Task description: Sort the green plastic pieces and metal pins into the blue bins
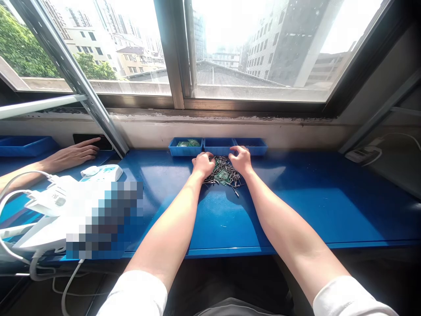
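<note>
Left hand [203, 164] and right hand [241, 160] curled at the pin pile [224, 174], grip unclear; blue bins [219, 146] lined up just behind, within reach.

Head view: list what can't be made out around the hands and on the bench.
Head view:
- Pile of pins and green boards: partly hidden under the left hand and right hand.
- Middle blue tray: its front wall hides the inside.
- Green pieces: too small to identify.
- White device: partly covered by a pixelated blur.
</note>
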{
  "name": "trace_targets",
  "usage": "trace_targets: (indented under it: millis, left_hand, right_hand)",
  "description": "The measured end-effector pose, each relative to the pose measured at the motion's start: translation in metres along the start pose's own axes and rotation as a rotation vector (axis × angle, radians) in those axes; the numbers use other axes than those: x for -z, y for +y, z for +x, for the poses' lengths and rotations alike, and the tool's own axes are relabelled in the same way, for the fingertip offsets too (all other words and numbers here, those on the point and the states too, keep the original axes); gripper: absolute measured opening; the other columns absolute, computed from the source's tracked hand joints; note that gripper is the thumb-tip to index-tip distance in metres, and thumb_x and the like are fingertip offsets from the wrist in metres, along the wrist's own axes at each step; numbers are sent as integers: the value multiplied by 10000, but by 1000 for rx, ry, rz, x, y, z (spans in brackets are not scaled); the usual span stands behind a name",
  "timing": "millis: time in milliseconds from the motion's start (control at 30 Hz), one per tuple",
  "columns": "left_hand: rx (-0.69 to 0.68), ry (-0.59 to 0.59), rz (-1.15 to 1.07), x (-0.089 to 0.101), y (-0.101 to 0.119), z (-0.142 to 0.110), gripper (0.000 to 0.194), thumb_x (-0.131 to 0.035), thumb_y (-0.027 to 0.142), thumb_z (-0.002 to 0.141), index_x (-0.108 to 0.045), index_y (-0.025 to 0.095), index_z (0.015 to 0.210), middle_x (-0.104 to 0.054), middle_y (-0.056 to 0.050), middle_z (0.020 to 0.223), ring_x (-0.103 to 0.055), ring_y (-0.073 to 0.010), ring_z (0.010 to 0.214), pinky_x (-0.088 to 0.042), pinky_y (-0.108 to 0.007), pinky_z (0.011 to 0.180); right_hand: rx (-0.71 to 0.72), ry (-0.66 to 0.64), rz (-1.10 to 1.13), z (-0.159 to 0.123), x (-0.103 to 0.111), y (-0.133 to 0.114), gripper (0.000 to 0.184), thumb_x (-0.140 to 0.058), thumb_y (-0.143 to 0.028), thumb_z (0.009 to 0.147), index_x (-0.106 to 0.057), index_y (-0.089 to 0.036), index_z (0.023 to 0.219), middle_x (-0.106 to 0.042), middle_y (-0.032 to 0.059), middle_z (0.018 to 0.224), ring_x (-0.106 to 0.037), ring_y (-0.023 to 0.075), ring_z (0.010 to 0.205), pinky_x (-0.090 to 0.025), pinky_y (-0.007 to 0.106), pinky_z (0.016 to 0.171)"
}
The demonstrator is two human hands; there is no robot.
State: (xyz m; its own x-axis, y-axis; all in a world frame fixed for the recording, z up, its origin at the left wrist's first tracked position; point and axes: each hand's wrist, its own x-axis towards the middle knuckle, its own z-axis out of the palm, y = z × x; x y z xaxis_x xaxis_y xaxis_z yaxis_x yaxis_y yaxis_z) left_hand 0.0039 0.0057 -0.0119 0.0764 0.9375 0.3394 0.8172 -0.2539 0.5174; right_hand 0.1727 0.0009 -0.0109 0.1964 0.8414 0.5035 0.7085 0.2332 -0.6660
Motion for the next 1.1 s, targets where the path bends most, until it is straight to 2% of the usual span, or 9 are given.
trace_targets:
  millis: [67,133,267,333,500,767,967,1100]
  left_hand:
    - [-6,-17,7,0,0,0,302,-475,332,797,-655,234,1018,-649,-57,1130,-549,-245,1100,-363,-359,952]
    - [-10,-33,15,1,0,0,302,-470,332,795,-659,237,1011,-651,-55,1130,-550,-244,1100,-365,-352,945]
    - [-12,-56,23,2,2,0,304,-467,338,795,-662,238,1006,-654,-46,1135,-551,-233,1104,-362,-332,945]
    - [-6,-61,24,3,3,-1,301,-468,335,794,-663,240,1002,-658,-44,1129,-553,-228,1100,-358,-328,948]
    - [-11,-59,39,2,3,0,296,-474,338,789,-671,244,989,-665,-47,1112,-558,-236,1094,-359,-341,947]
    - [-24,-47,49,-1,0,1,290,-481,351,782,-679,252,969,-667,-44,1103,-561,-244,1092,-358,-349,950]
    - [-30,-35,37,1,1,0,280,-482,355,786,-678,250,957,-667,-51,1094,-560,-246,1091,-354,-365,954]
    - [-40,14,-4,4,5,-3,269,-486,337,797,-675,243,964,-674,-48,1077,-564,-236,1087,-348,-375,971]
  right_hand:
    - [49,-82,-23,-2,-3,-2,292,-535,-253,724,-686,-190,967,-635,65,1021,-512,233,1037,-410,350,944]
    - [76,-168,-73,-5,-7,-4,316,-557,-285,727,-684,-203,1005,-629,64,1070,-502,245,1068,-396,354,953]
    - [72,-344,-189,-10,-10,-7,390,-562,-411,754,-668,-229,1082,-603,78,1162,-466,300,1126,-369,398,955]
    - [69,-386,-215,-11,-10,-7,384,-550,-447,767,-679,-237,1061,-594,77,1188,-456,313,1138,-362,403,950]
    - [83,-380,-210,-10,-10,-6,315,-551,-442,784,-712,-244,969,-602,70,1169,-463,294,1132,-358,380,939]
    - [119,-315,-152,-10,-14,-3,187,-604,-358,774,-719,-223,835,-644,61,1031,-527,229,1031,-388,328,902]
    - [91,-272,-19,-5,-14,0,207,-617,-381,763,-713,-201,792,-657,51,913,-576,195,904,-431,294,806]
    - [81,-223,95,-3,-12,1,243,-629,-418,748,-727,-198,772,-670,43,876,-598,185,855,-439,281,786]
